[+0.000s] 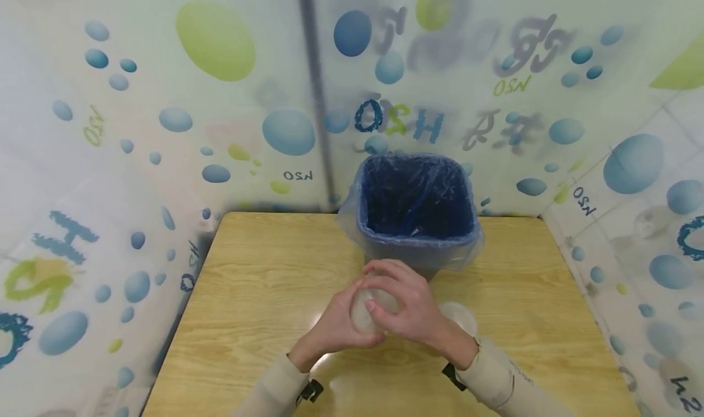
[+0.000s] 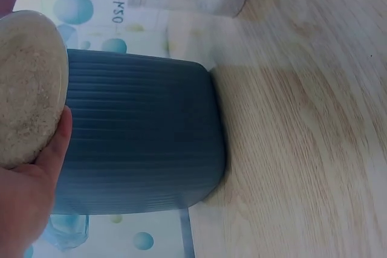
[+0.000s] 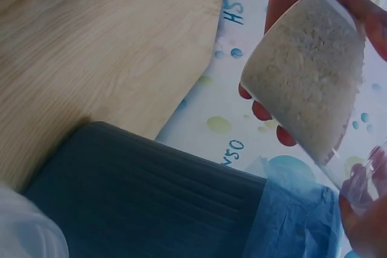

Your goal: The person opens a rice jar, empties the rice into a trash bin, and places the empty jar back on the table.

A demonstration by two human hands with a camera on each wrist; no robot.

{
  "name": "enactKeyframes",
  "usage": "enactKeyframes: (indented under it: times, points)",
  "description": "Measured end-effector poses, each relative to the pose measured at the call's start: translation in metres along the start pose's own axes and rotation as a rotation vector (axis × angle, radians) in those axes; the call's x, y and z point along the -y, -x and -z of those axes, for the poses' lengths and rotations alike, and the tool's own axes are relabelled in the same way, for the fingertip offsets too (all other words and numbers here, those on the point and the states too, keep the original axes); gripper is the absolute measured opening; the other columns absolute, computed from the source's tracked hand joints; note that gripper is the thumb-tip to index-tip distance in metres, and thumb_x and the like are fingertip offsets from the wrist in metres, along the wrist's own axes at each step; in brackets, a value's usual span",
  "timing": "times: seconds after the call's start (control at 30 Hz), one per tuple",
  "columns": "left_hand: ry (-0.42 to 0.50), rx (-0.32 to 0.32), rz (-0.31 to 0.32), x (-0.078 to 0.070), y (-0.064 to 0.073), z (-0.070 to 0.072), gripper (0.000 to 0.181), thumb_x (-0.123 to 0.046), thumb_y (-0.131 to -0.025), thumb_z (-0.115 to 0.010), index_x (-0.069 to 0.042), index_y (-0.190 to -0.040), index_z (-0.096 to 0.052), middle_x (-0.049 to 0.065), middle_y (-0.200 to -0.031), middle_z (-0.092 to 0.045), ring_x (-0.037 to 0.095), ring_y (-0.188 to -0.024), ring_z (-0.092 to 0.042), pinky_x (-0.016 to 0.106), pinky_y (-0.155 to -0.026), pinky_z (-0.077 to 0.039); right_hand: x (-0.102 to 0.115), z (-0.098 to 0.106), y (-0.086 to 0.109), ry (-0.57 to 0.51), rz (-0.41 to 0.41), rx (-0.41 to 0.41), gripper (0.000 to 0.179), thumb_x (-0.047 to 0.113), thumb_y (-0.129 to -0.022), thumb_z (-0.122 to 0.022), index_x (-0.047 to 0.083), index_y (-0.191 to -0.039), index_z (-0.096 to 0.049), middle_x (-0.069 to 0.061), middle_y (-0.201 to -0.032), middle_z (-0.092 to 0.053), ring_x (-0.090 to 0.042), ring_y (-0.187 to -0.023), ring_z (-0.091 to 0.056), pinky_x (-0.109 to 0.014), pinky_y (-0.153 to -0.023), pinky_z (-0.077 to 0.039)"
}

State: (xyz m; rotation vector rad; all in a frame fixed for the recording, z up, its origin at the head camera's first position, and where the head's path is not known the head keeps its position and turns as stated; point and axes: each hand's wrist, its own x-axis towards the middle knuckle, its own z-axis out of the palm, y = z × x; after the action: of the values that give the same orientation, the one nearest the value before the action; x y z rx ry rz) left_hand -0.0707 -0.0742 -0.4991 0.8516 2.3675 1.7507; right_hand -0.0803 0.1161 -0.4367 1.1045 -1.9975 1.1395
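My left hand point(image 1: 338, 328) grips a clear plastic jar point(image 1: 360, 314) from the side, above the table and in front of the bin. Pale, rice-like grains point(image 3: 308, 70) fill much of the jar, which tilts in the right wrist view. In the left wrist view its round base point(image 2: 27, 89) faces the camera. My right hand point(image 1: 409, 301) curls its fingers and thumb round the jar's upper end. Clear plastic shows beside that hand in the right wrist view; whether it is a lid or the jar's rim is unclear.
A dark blue ribbed bin point(image 2: 139, 131) with a translucent blue liner point(image 1: 418, 243) stands at the back of the wooden table point(image 1: 264, 270). A second clear container point(image 1: 459, 317) stands to the right, partly behind my right wrist. Patterned walls point(image 1: 247, 99) enclose the table.
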Motion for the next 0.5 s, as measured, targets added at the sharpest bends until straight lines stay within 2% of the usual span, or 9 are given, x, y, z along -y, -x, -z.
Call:
enactKeyframes:
  times: [0.2,0.37,0.5]
  points:
    - [-0.013,0.044,-0.023,-0.002,0.0,0.005,0.088,-0.023,-0.065,-0.093,-0.018,-0.142,-0.052,0.006,-0.12,-0.067,0.016,-0.097,-0.065,0.032,-0.077,-0.058,-0.005,0.003,0.004,-0.035,0.047,0.073,0.027,0.033,-0.101,-0.059,0.012,-0.11,-0.073,-0.012,-0.117,-0.069,-0.028,-0.111,-0.063,-0.04,-0.095,-0.052]
    - [-0.032,0.098,-0.036,-0.003,0.001,0.01,0.097,-0.025,-0.065,-0.094,-0.018,-0.15,-0.046,0.006,-0.12,-0.068,0.014,-0.097,-0.065,0.03,-0.078,-0.057,-0.01,0.005,0.003,-0.078,0.154,0.119,0.025,0.029,-0.1,-0.059,0.009,-0.111,-0.07,-0.016,-0.118,-0.067,-0.031,-0.11,-0.063,-0.043,-0.095,-0.053]
    - [-0.062,0.101,-0.052,-0.004,-0.002,0.009,0.097,-0.027,-0.065,-0.094,-0.016,-0.149,-0.046,0.006,-0.123,-0.067,0.015,-0.101,-0.065,0.03,-0.081,-0.057,-0.013,0.011,0.001,-0.072,0.206,0.156,0.033,0.031,-0.101,-0.056,0.005,-0.118,-0.069,-0.018,-0.122,-0.065,-0.033,-0.113,-0.062,-0.042,-0.1,-0.051]
